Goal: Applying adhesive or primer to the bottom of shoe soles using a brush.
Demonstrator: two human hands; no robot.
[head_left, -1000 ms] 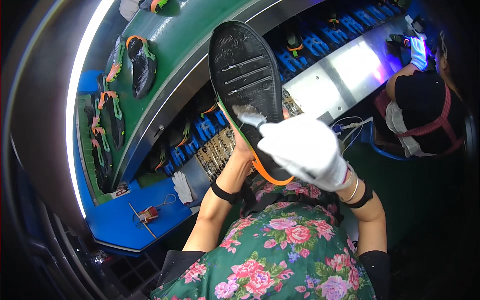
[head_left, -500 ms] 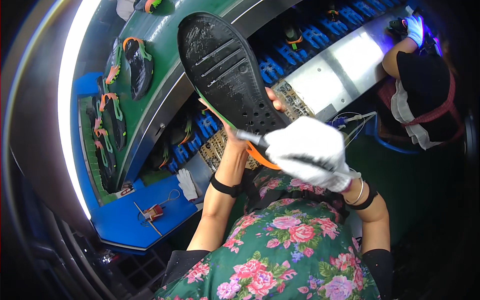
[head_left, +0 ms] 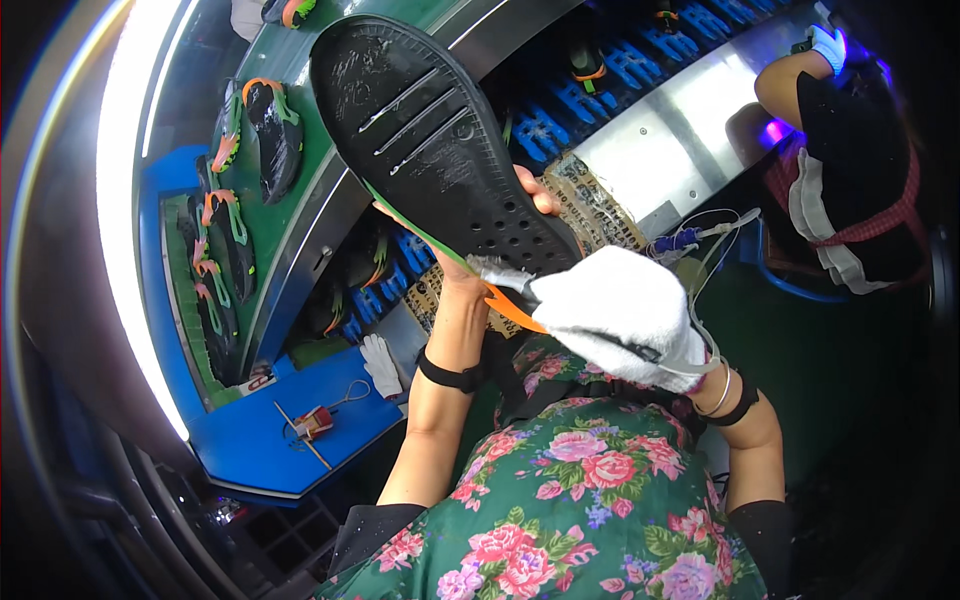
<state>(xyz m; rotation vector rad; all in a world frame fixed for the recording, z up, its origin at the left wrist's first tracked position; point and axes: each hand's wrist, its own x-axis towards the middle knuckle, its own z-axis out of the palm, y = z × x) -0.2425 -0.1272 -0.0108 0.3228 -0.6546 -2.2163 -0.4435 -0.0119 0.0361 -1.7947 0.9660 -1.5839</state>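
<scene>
A black shoe sole (head_left: 440,150) with ridges, small holes and an orange and green rim is held up with its underside toward me. My left hand (head_left: 500,240) grips it from beneath, with the fingers curled round its edge. In a white cloth glove, my right hand (head_left: 625,315) holds a small brush (head_left: 497,274) whose pale bristles rest against the heel end of the sole.
A green conveyor belt (head_left: 310,130) at the upper left carries more black and orange shoe parts (head_left: 270,135). A blue bench (head_left: 300,430) holds a white glove (head_left: 380,362) and a small tool. Another person (head_left: 850,170) sits at the upper right by a metal surface (head_left: 680,120).
The sole has swung so its toe points further to the upper left. My gloved right hand has moved down and right along it to the heel end.
</scene>
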